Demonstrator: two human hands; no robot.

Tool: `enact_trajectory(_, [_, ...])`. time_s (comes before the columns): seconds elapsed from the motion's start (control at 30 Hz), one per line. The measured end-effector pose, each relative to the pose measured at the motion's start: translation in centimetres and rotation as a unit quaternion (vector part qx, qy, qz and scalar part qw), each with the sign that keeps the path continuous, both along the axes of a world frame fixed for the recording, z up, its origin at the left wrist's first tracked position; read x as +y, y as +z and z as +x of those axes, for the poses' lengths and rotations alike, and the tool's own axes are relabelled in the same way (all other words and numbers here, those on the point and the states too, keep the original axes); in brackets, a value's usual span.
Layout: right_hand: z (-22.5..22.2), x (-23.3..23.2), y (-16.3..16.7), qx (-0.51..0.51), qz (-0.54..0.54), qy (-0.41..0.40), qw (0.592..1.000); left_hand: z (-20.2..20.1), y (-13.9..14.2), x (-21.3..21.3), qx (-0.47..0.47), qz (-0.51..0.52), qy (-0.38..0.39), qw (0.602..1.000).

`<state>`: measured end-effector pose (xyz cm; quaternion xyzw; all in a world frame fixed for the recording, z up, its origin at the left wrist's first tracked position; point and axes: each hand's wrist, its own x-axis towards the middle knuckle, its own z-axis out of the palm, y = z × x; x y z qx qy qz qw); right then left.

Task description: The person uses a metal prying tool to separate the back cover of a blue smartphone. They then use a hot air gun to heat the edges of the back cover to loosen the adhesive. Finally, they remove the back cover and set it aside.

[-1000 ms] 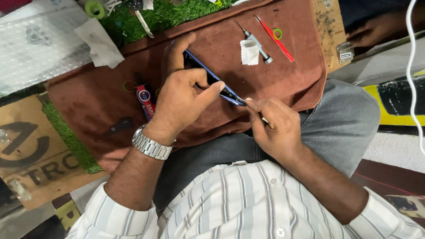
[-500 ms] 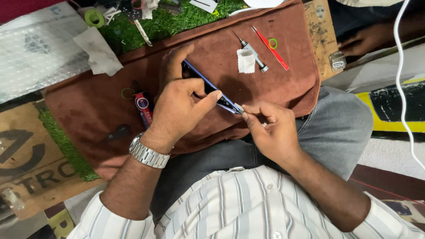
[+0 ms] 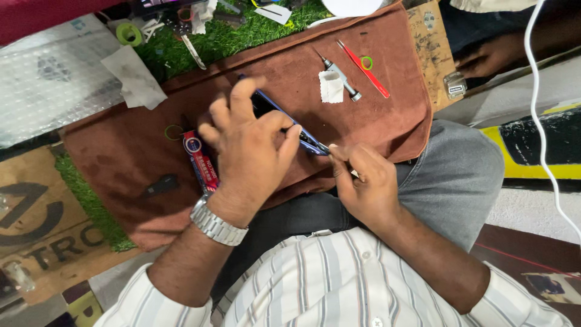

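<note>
My left hand (image 3: pixel 248 148), with a metal watch on the wrist, grips a blue phone (image 3: pixel 273 110) held on edge over a brown cloth (image 3: pixel 290 66). My right hand (image 3: pixel 363 181) pinches a thin metal tool (image 3: pixel 324 147) whose tip touches the phone's lower end. Most of the phone is hidden behind my left fingers.
On the cloth lie a red tube (image 3: pixel 201 163), a small black piece (image 3: pixel 161 184), a screwdriver (image 3: pixel 342 75) with a white wad, and red tweezers (image 3: pixel 363 68). Green turf with scraps and tape rolls (image 3: pixel 128 33) lies beyond. Another person's hand (image 3: pixel 490 57) rests at the upper right. A white cable (image 3: pixel 538 91) hangs right.
My left fingers have shifted and spread over the phone. My right hand stays pinched on the tool at the phone's end. The view has shifted slightly.
</note>
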<state>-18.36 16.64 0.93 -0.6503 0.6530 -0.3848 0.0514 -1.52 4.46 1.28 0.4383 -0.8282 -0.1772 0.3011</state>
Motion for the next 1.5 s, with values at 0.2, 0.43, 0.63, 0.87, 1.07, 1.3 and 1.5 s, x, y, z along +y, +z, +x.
enact_trajectory(0.2, [0.3, -0.2, 0.2, 0.006, -0.002, -0.008, 1.0, 0.5, -1.2, -0.8, 0.121, 0.025, -0.089, 0.988])
enact_trajectory(0.43, [0.3, 0.1, -0.2, -0.024, 0.015, -0.003, 1.0, 0.5, -1.4, -0.8, 0.121, 0.034, -0.09, 0.988])
enact_trajectory(0.63, [0.2, 0.0, -0.7, -0.024, -0.01, -0.006, 1.0, 0.0, -0.7, -0.1, 0.102, 0.023, -0.075, 0.992])
enact_trajectory(0.87, [0.2, 0.3, -0.6, -0.031, 0.007, -0.019, 0.999, 0.1, -0.6, -0.5, 0.08, 0.04, -0.078, 0.993])
enact_trajectory(1.07, [0.0, 0.4, -0.4, 0.015, -0.017, -0.015, 1.0, -0.1, -0.7, -0.7, 0.09, 0.036, -0.091, 0.991])
enact_trajectory(1.3, [0.1, 0.4, -0.2, 0.01, -0.02, -0.026, 0.999, -0.1, -0.8, -0.7, 0.089, 0.047, -0.092, 0.991])
enact_trajectory(1.5, [0.2, 0.2, 0.4, 0.045, -0.026, 0.005, 0.999, -0.2, -0.7, -0.7, 0.084, 0.041, -0.09, 0.992])
